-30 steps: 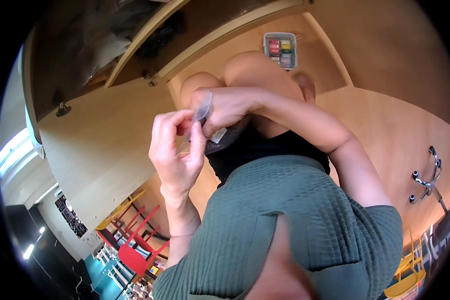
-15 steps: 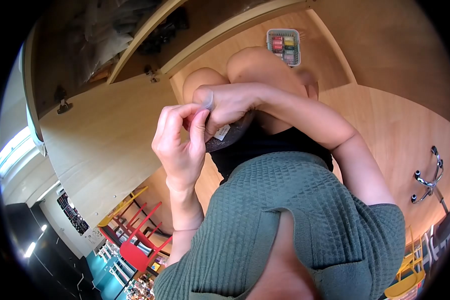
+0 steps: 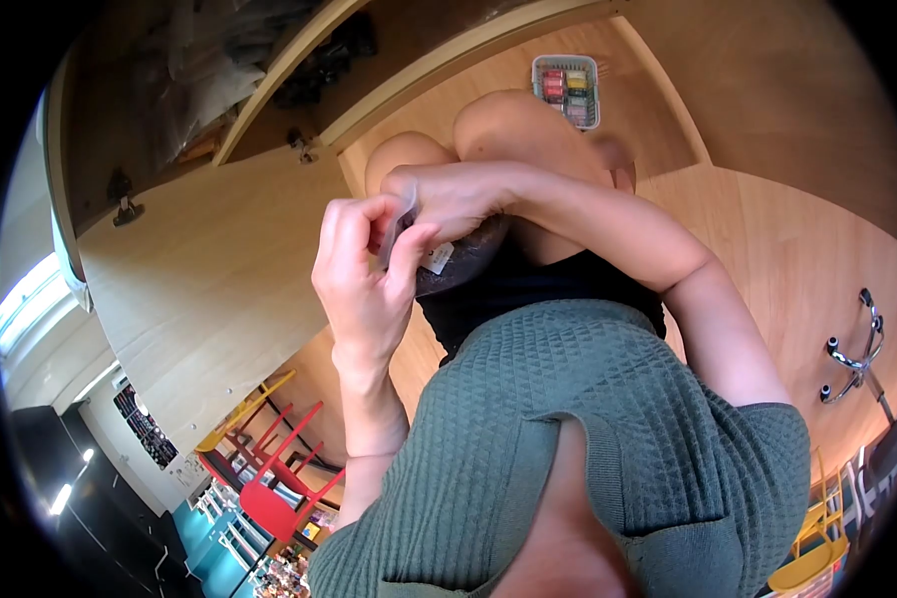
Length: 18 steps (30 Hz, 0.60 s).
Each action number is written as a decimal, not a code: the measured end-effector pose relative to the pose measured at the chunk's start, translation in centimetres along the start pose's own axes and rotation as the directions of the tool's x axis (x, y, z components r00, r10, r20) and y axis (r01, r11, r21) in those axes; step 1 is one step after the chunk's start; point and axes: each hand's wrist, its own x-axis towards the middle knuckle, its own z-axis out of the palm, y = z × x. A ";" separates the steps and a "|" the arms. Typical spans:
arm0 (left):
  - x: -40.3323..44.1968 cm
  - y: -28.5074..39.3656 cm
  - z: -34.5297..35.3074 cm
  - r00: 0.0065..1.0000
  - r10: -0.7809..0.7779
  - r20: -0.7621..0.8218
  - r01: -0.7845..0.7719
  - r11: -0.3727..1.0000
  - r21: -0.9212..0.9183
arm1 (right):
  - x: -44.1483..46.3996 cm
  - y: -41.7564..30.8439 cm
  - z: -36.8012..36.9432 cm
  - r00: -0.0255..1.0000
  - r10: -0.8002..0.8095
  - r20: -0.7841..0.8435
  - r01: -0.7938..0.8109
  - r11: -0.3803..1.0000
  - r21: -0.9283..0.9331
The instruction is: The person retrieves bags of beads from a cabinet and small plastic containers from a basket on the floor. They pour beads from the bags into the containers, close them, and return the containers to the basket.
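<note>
A clear plastic bag with dark contents and a small white label sits above my lap. My left hand pinches the upper edge of the bag between thumb and fingers, where the clear film stands up. My right hand reaches across from the right and is bent over the bag, its fingers closed and mostly out of sight. What those fingers touch inside or behind the film is hidden. The two hands are close together, just in front of my knees.
A clear basket with several small coloured packs stands on the wooden floor beyond my knees. At left, an open cabinet door hangs below shelves holding bags. A red chair and a chrome wheeled chair base are farther off.
My left thumb has shifted right over the bag, and its hand has turned slightly. More of the film edge and the dark bag shows between the hands. My right hand has barely moved.
</note>
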 end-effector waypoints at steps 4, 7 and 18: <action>0.5 -0.8 1.2 0.998 0.030 -0.052 -0.028 0.999 0.037 | 0.1 -0.3 0.8 0.992 0.089 -0.086 -0.079 0.991 0.108; 0.4 -1.5 1.4 0.995 0.088 -0.047 -0.087 0.996 0.023 | 0.2 0.2 1.1 0.992 0.086 -0.096 -0.063 0.973 0.224; 0.7 -1.8 0.7 0.987 0.011 -0.161 -0.040 0.983 -0.177 | -2.2 -5.7 -1.9 0.893 0.098 -0.440 -0.081 0.995 0.057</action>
